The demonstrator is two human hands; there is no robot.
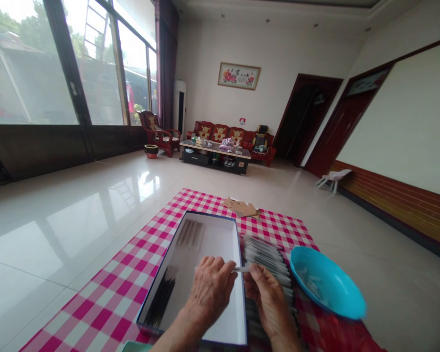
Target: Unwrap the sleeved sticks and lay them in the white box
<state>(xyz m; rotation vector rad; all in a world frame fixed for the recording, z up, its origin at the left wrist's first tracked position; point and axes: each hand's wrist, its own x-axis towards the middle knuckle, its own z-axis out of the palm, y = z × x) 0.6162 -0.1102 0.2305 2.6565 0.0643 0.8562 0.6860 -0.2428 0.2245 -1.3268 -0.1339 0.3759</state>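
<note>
My left hand is closed over the box, gripping one end of a thin whitish pen. My right hand pinches the pen's other end between thumb and fingers. Beneath my left hand lies a shallow white box with a dark blue rim. A bundle of thin black sticks rests in its near left part, and a row of greyish pen-like sticks in its far left part. Beside the box, partly hidden by my right hand, is a blurred pile of grey-white pens.
A blue plastic bowl with small clear pieces stands at the right, next to a red plastic bag. Torn brown cardboard lies at the back of the checked tablecloth. Farther off are a coffee table and a small chair.
</note>
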